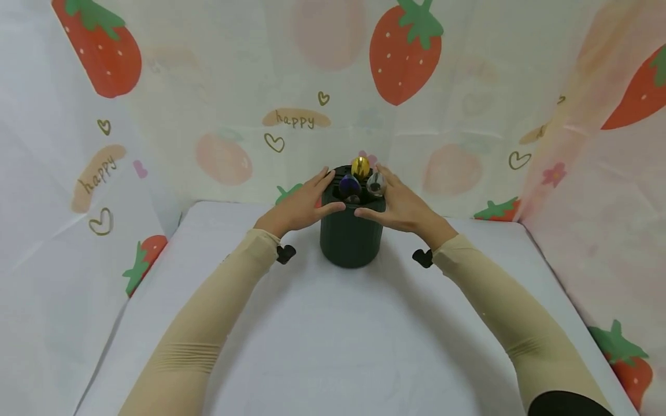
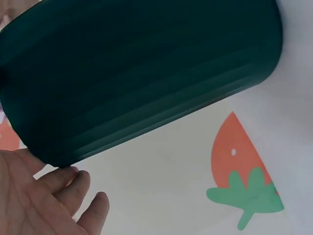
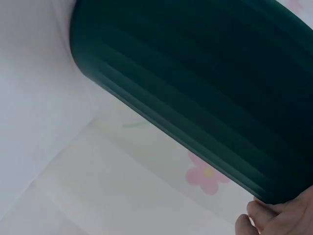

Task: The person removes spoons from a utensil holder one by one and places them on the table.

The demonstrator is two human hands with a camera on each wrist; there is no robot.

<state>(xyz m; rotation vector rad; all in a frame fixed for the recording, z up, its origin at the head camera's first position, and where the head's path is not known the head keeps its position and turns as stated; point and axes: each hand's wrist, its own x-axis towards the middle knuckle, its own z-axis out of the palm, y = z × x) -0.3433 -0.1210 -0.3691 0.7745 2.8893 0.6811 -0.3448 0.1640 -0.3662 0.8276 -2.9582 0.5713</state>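
Note:
A dark green cylindrical utensil holder (image 1: 351,237) stands upright on the table, its ribbed side filling much of both wrist views. Three shiny rounded ends, like spoon bowls, rise from its black slotted top: one gold (image 1: 361,167), one blue-purple (image 1: 350,186) and one silver (image 1: 376,185). My left hand (image 1: 304,205) touches the holder's upper left side, thumb across the front below the rim. On the opposite side my right hand (image 1: 403,205) mirrors it, fingers along the rim and thumb in front. Close to the rim, the left fingers (image 2: 68,183) and right fingers (image 3: 261,215) are fairly extended.
White cloth covers the table (image 1: 354,346). Behind it hangs a pale backdrop (image 1: 234,75) with strawberries, hearts and "happy" lettering, and similar cloth walls flank both sides. A rounded black shape (image 1: 569,404) shows at the lower right edge.

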